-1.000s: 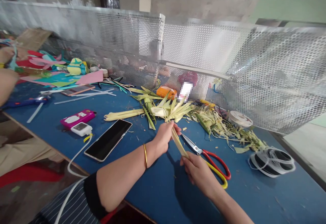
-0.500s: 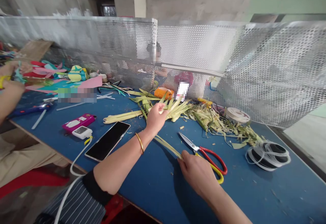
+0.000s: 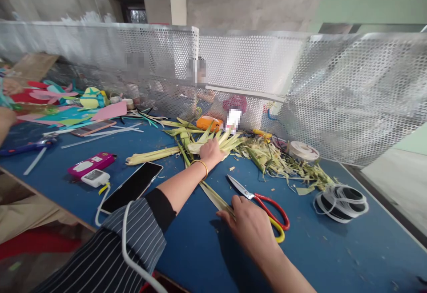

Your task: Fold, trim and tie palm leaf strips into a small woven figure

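"In the head view, how do your hands stand?"

"My right hand (image 3: pixel 251 222), lower right of centre, has its fingers pinched on the near end of a strip (image 3: pixel 215 198). My left hand (image 3: pixel 211 151), just below the middle, lies over the pale leaves (image 3: pixel 233 142) with its fingers curled down. They hide what's under them, so I can't tell whether they have hold of one."

"And the strip?"

"It slants over the bench (image 3: pixel 187 248), from just below my left hand down to my right fingers."

"What makes for good handling here?"

"I'd say a light, steady right pinch near the end, as a hard squeeze would likely crease it. In the leaves, fingertips should beat a flat press, which could bruise or tangle them."

"Anything to mind?"

"The scissors (image 3: pixel 248 194), just beside my right hand, points toward the upper left; I'd keep my knuckles off the blades."
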`<move>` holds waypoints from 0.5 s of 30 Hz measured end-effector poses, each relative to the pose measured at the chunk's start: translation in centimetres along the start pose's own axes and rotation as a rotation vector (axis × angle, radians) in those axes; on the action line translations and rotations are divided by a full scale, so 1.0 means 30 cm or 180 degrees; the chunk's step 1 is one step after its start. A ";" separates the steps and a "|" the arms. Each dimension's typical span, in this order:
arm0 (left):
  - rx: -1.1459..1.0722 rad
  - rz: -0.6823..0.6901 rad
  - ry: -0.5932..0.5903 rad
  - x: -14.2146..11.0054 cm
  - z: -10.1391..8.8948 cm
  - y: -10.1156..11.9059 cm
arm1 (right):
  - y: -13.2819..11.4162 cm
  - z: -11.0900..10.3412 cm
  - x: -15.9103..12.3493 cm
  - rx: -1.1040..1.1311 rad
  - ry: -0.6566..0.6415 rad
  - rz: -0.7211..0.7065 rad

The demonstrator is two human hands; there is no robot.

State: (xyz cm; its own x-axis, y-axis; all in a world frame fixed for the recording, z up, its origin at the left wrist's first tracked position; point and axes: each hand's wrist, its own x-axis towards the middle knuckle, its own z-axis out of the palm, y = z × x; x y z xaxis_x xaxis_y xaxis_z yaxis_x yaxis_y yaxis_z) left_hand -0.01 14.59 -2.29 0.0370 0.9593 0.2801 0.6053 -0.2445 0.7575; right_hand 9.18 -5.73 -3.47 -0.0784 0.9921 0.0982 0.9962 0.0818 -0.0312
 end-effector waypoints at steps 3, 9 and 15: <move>-0.0430 -0.0131 0.0016 0.005 0.022 -0.008 | 0.002 0.001 0.005 -0.0017 0.0002 0.0019; -0.0948 -0.0555 0.0028 0.045 -0.002 -0.032 | 0.006 0.006 0.004 0.0041 0.0013 -0.0010; -0.1840 -0.1234 -0.0147 0.094 -0.057 -0.043 | 0.011 0.011 0.006 0.0085 0.0030 -0.0014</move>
State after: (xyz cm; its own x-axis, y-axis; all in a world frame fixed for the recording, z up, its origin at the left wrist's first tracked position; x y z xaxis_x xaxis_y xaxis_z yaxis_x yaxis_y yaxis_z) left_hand -2.03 17.38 -1.47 -0.0547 0.9945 -0.0897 0.0618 0.0930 0.9937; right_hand 9.48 -5.49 -3.78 -0.0822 0.9908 0.1079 0.9944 0.0888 -0.0572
